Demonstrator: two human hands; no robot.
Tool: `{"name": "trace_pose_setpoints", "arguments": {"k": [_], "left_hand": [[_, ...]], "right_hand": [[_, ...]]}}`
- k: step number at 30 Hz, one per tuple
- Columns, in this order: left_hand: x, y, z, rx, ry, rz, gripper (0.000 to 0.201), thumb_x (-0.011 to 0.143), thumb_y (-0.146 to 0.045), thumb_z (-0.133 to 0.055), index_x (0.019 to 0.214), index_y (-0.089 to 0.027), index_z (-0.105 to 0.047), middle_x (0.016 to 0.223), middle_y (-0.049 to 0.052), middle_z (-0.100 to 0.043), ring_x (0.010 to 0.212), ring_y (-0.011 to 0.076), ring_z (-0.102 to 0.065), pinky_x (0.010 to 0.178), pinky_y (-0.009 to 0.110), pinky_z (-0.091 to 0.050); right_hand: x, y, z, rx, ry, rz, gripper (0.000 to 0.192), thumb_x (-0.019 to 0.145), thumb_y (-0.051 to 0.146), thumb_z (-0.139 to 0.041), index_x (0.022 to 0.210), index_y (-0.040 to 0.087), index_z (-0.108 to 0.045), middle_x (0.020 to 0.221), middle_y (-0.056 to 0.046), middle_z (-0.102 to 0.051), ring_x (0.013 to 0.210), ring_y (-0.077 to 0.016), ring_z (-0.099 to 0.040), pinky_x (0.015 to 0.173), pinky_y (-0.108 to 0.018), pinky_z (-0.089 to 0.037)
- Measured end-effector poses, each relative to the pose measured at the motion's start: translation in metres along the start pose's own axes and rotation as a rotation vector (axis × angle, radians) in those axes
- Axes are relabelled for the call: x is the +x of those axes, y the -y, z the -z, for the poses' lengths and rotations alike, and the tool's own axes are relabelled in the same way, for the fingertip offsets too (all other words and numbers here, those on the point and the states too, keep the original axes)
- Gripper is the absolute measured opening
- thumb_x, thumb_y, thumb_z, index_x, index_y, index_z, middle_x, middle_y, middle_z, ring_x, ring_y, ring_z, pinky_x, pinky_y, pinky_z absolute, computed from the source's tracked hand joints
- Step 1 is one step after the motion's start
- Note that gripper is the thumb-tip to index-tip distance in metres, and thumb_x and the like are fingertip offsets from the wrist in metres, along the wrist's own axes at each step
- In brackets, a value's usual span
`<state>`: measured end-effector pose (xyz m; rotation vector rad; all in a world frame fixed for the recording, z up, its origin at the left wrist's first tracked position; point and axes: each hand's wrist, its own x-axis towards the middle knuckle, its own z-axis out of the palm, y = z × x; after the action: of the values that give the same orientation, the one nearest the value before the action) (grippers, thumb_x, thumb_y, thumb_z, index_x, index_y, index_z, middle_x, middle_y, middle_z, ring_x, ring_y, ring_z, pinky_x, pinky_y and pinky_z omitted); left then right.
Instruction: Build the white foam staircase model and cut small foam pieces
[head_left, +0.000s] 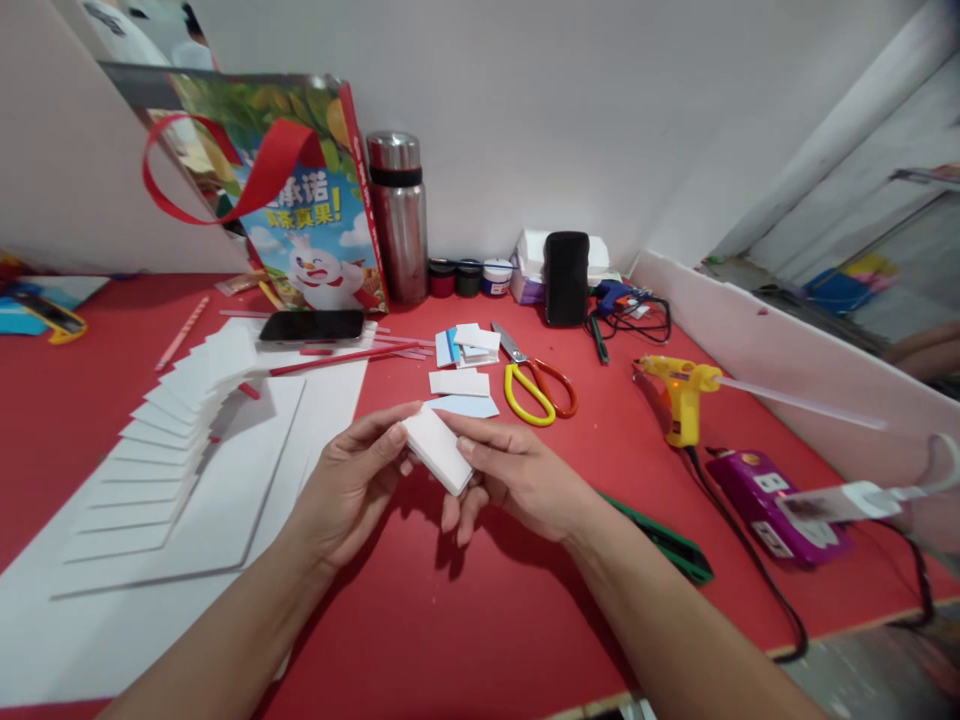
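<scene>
Between my two hands is a small stack of white card pieces [441, 450], tilted above the red table. My left hand [360, 475] pinches its left end between thumb and fingers. My right hand [514, 470] grips the other end, thumb on top and fingers curled beneath. Just beyond my hands lie a pale blue card strip [462, 406], white cut strips [459, 383] and a small pile of white and blue card pieces [477, 343]. On the left, a curved staircase of white card [161, 440] stands on a white board [255, 500].
Scissors [536, 385] with yellow and orange handles lie behind my right hand. A green utility knife [667, 540], a yellow glue gun [681, 390] and a purple power strip [772, 505] are at right. A phone [311, 326], steel flask [401, 225] and printed bag [300, 200] stand behind.
</scene>
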<state>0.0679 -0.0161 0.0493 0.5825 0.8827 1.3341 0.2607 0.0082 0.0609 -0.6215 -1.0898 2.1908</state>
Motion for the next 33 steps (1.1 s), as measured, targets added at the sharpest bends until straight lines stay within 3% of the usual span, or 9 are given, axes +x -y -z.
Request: {"name": "trace_pose_setpoints", "arguments": {"k": [4,8,14,21,24,26,28,30,33], "left_hand": [[0.001,-0.001,-0.001,-0.034,-0.009,0.044,0.03,0.066,-0.027,-0.092,0.094,-0.019,-0.082,0.081,0.002,-0.072,0.068,0.0081,-0.057,0.061,0.016,-0.05],[0.0,0.0,-0.005,-0.026,-0.031,0.03,0.031,0.069,-0.029,-0.09,0.098,-0.02,-0.081,0.087,0.004,-0.075,0.072,0.0112,-0.062,0.067,0.021,-0.052],[-0.009,0.002,-0.016,0.192,-0.056,-0.034,0.06,0.077,-0.031,-0.084,0.134,-0.024,-0.065,0.101,0.005,-0.075,0.09,0.0198,-0.069,0.081,0.031,-0.055],[-0.009,0.011,-0.013,0.174,-0.024,-0.016,0.04,0.085,-0.035,-0.076,0.118,-0.014,-0.071,0.094,0.009,-0.075,0.08,0.0203,-0.069,0.073,0.031,-0.055],[-0.011,0.01,-0.008,0.351,-0.049,-0.059,0.036,0.089,-0.04,-0.071,0.116,-0.017,-0.072,0.092,0.007,-0.075,0.079,0.0207,-0.067,0.071,0.031,-0.053],[-0.013,0.007,-0.007,0.493,-0.073,-0.101,0.032,0.089,-0.043,-0.07,0.108,-0.018,-0.073,0.087,0.005,-0.074,0.076,0.0198,-0.064,0.07,0.029,-0.05],[-0.015,0.003,-0.006,0.628,-0.073,-0.127,0.028,0.089,-0.045,-0.068,0.095,-0.018,-0.073,0.079,0.002,-0.07,0.071,0.018,-0.06,0.066,0.027,-0.047],[-0.016,-0.001,-0.008,0.751,-0.049,-0.128,0.029,0.09,-0.047,-0.065,0.083,-0.019,-0.069,0.071,0.001,-0.064,0.066,0.0162,-0.054,0.061,0.026,-0.043],[-0.017,-0.003,-0.01,0.854,-0.033,-0.124,0.033,0.091,-0.047,-0.063,0.075,-0.019,-0.064,0.065,-0.001,-0.057,0.061,0.0139,-0.046,0.056,0.024,-0.037]], "right_hand": [[-0.001,-0.001,-0.001,-0.124,-0.076,0.011,0.061,0.093,0.04,-0.066,0.149,0.021,-0.05,0.06,0.004,-0.06,0.044,-0.0085,-0.051,0.037,-0.017,-0.039],[-0.001,0.001,-0.004,-0.251,-0.134,0.039,0.059,0.097,0.039,-0.058,0.152,0.02,-0.045,0.052,0.008,-0.053,0.04,-0.0067,-0.038,0.04,-0.018,-0.028],[0.001,0.0,-0.009,-0.497,-0.239,0.125,0.064,0.101,0.034,-0.049,0.16,0.019,-0.029,0.055,0.006,-0.059,0.043,-0.0107,-0.052,0.048,-0.023,-0.043],[0.004,-0.012,-0.01,-0.641,-0.233,0.153,0.062,0.105,0.037,-0.042,0.162,0.028,-0.02,0.062,0.006,-0.062,0.049,-0.0131,-0.06,0.056,-0.028,-0.054],[0.001,-0.008,-0.009,-0.923,-0.247,0.204,0.059,0.105,0.034,-0.043,0.161,0.031,-0.023,0.078,0.0,-0.068,0.065,-0.0164,-0.067,0.069,-0.034,-0.057],[-0.002,-0.002,-0.007,-1.181,-0.302,0.304,0.065,0.101,0.035,-0.055,0.159,0.034,-0.028,0.106,-0.007,-0.07,0.088,-0.0213,-0.069,0.082,-0.039,-0.056],[-0.004,0.004,-0.004,-1.335,-0.309,0.406,0.078,0.092,0.038,-0.07,0.158,0.036,-0.03,0.136,-0.011,-0.058,0.113,-0.0263,-0.063,0.093,-0.043,-0.053],[-0.006,0.008,-0.002,-1.414,-0.221,0.475,0.084,0.086,0.038,-0.078,0.157,0.034,-0.033,0.151,-0.01,-0.047,0.131,-0.028,-0.053,0.105,-0.044,-0.048],[-0.008,0.008,0.0,-1.512,-0.092,0.506,0.081,0.086,0.037,-0.078,0.155,0.027,-0.038,0.153,-0.012,-0.047,0.139,-0.0292,-0.046,0.113,-0.047,-0.042]]}}
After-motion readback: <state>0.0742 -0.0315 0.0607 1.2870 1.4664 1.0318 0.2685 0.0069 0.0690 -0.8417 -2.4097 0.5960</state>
